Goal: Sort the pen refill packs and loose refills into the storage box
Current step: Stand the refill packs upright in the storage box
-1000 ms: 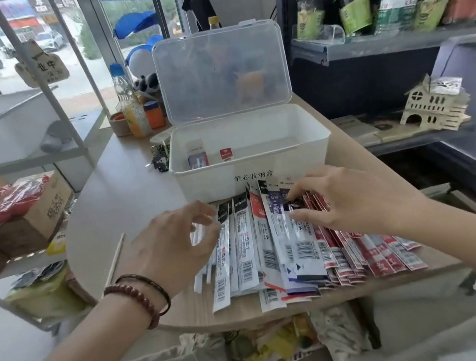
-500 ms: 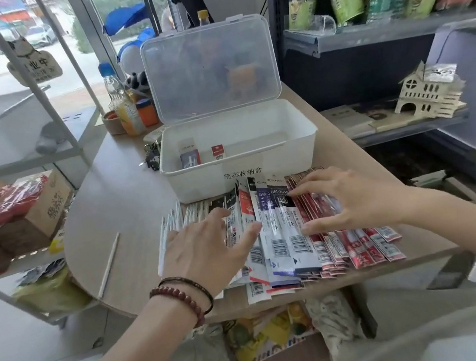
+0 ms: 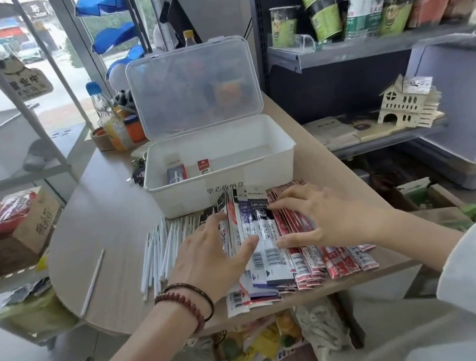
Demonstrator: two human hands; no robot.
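Storage box [image 3: 224,182] sits open on the counter [image 3: 106,218], lid [image 3: 191,85] tipped up at the back. Inside: 2 small packs, one blue-grey [image 3: 176,173], one red [image 3: 204,166], both near the left end; rest of the floor bare.

In front of the box, touching its front wall: a fanned pile of refill packs [image 3: 262,238], white/blue ones in the middle, red ones [image 3: 335,258] on the right. Overlapped too much to count exactly, well over a dozen. Left of the pile, a bunch of loose white refills [image 3: 156,254], about ten, count unclear. 1 stray refill [image 3: 93,282] lies apart, further left.

Left hand [image 3: 211,255]: fingers spread, thumb on the white packs, nothing pinched. Right hand [image 3: 326,219]: fingers spread flat, pressing the red packs. Both hands cover the pile's centre.

Behind the box: 1 drink bottle [image 3: 110,122], an orange-lidded jar [image 3: 134,129], tape roll [image 3: 101,139]. Shelf [image 3: 365,47] with cups to the right.
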